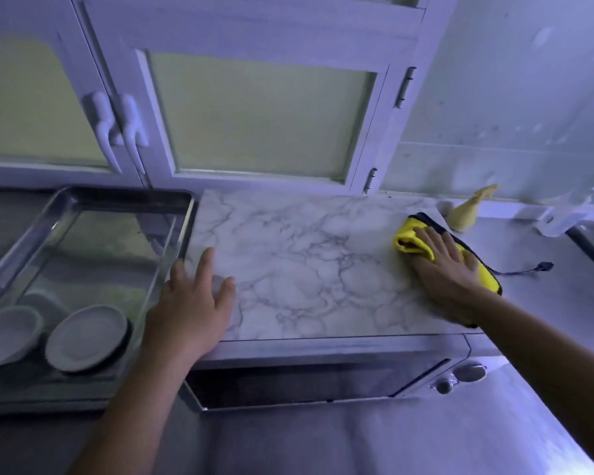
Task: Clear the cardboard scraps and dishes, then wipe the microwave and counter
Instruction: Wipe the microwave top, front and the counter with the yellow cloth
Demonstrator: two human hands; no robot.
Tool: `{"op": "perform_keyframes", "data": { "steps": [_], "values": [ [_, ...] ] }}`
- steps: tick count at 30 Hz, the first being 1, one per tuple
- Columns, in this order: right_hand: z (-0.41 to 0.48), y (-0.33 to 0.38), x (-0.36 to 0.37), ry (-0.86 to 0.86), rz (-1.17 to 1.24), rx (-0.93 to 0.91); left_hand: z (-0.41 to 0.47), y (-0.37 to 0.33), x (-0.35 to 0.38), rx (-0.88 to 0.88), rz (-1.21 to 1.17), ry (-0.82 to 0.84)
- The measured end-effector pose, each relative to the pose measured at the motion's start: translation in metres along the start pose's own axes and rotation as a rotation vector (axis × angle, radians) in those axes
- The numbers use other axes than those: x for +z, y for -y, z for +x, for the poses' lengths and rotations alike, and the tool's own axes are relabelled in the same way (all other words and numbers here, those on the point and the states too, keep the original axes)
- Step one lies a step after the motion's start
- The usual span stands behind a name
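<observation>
Nearest the camera, the counter (357, 440) is running bare in front of the microwave (323, 375), whose dark door and two knobs are facing the person.

On the microwave's front-left corner, the left hand (192, 303) is resting with fingers spread and straight, holding nothing and apparently steadying the body.

Over at the microwave's right edge, the right hand (450, 265) is lying flat, fingers straight, pressing the yellow cloth (408, 240) onto the marble-patterned top. The cloth is yellow with a dark trim, folded into a wad and spilling over the right edge.

It looks soft, light and limp, likely to bunch under a push. A broad flat palm on the thick fold seems the best hold. The top looks smooth and slick, so the cloth should glide.

Left of the microwave, plates (86, 337) are sitting in a metal tray (124, 197). Behind the microwave's right corner, a cream spout-shaped object (467, 214) is standing. What it is cannot be told. Beyond the microwave, cabinet doors (254, 114) are filling the wall.
</observation>
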State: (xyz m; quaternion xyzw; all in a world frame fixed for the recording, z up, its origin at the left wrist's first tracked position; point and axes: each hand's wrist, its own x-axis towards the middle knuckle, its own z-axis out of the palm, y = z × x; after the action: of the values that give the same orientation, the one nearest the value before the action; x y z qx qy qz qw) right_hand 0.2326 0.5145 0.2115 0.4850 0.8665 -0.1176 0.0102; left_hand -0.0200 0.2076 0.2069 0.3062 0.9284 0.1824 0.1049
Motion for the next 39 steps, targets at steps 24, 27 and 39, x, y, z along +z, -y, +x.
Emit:
{"op": "perform_keyframes", "data": {
  "steps": [24, 27, 39],
  "values": [
    [0.002, 0.214, 0.030, 0.142, -0.163, -0.931, 0.004, 0.003, 0.000, -0.037, -0.142, -0.181],
    [-0.039, 0.180, 0.023, 0.144, -0.189, -1.062, 0.005, 0.007, 0.000, -0.058, -0.143, -0.161],
    [-0.070, 0.088, -0.052, 1.008, 1.406, 0.028, 0.017, 0.022, -0.001, -0.412, -0.523, -0.191]
  ]
}}
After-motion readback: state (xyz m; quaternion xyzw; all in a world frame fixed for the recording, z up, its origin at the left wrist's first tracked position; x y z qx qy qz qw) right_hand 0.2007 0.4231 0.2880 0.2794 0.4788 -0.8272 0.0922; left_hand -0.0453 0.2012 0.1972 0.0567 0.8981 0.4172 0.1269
